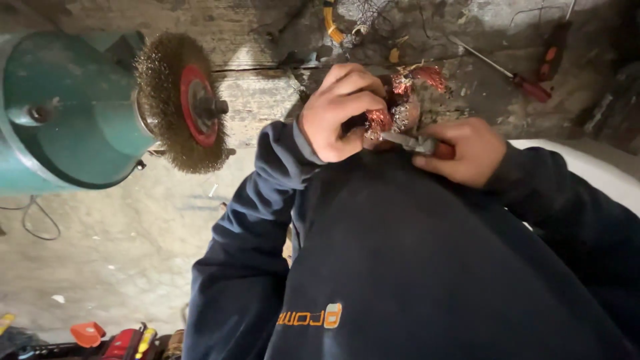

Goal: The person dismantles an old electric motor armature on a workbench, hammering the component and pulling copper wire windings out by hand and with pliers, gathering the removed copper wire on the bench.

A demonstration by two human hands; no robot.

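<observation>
Seen from above, a person in a dark navy sweatshirt works at a grimy bench. At about one o'clock from centre, the left hand (pixel 339 112) is curled tight around a clump of copper wire winding (pixel 408 95). Touching it at three o'clock, the right hand (pixel 461 151) is closed on red-handled pliers (pixel 419 144), tips at the copper. A wire brush wheel (pixel 181 103) on a green bench grinder (pixel 63 110) sits at ten o'clock. A red-handled screwdriver (pixel 513 75) lies at two o'clock.
</observation>
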